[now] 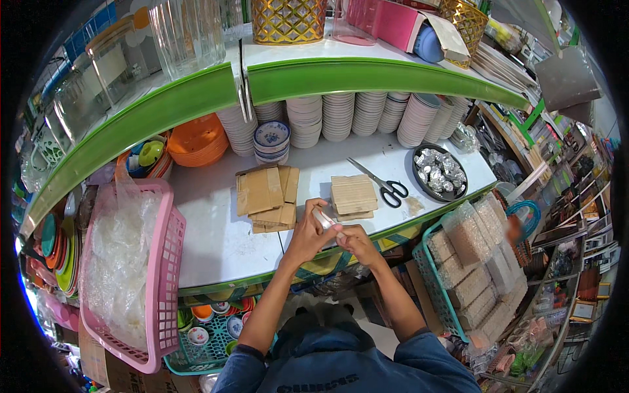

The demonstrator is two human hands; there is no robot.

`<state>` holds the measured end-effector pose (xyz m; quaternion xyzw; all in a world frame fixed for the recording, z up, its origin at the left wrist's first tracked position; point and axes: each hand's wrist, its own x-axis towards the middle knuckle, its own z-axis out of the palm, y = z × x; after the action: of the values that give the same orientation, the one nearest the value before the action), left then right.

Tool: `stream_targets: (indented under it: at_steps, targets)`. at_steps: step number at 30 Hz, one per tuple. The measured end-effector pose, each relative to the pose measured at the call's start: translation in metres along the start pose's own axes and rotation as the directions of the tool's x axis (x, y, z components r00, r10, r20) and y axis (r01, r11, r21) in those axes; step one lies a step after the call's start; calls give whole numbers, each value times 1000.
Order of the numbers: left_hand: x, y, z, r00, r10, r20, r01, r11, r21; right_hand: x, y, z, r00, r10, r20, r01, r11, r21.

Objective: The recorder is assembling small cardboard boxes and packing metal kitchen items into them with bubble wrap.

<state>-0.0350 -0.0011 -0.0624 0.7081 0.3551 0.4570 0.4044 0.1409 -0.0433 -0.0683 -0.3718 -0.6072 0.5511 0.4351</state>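
My left hand (304, 234) and my right hand (357, 241) meet just over the front of the white shelf. Between them is a small, pale, shiny piece (325, 220), whose kind I cannot make out. The left fingers grip its upper end, and the right fingers pinch close by at its lower end. Behind my hands lie a stack of cut cardboard pieces (265, 190) to the left and a smaller stack of corrugated cardboard pieces (352, 195) to the right. Black-handled scissors (391, 192) rest beside the smaller stack, their blades pointing away from me.
A black bowl (419, 179) of crumpled silvery bits stands right of the scissors. Stacked bowls (337, 118) line the back beneath a green-edged shelf (367, 73). A pink basket (171, 262) of clear plastic is left; a teal basket (438, 288) of bubble-wrapped packs is right.
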Motion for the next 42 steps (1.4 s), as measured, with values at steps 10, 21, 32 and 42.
stream_targets:
  at_steps: [10,21,32,42]
  targets:
    - [-3,10,-4,968,-239,77,249,952,-178,4,1,2,997,-77,18,76,996,39]
    - [0,16,-12,925,-354,138,378,895,-237,6,-10,0,998,30,58,-33,998,57]
    - [-3,16,-6,956,-293,21,292,936,-197,8,-14,-8,975,177,136,-193,975,110]
    - [-6,27,1,986,-154,-61,155,988,18,13,-10,-3,996,33,82,-32,999,-19]
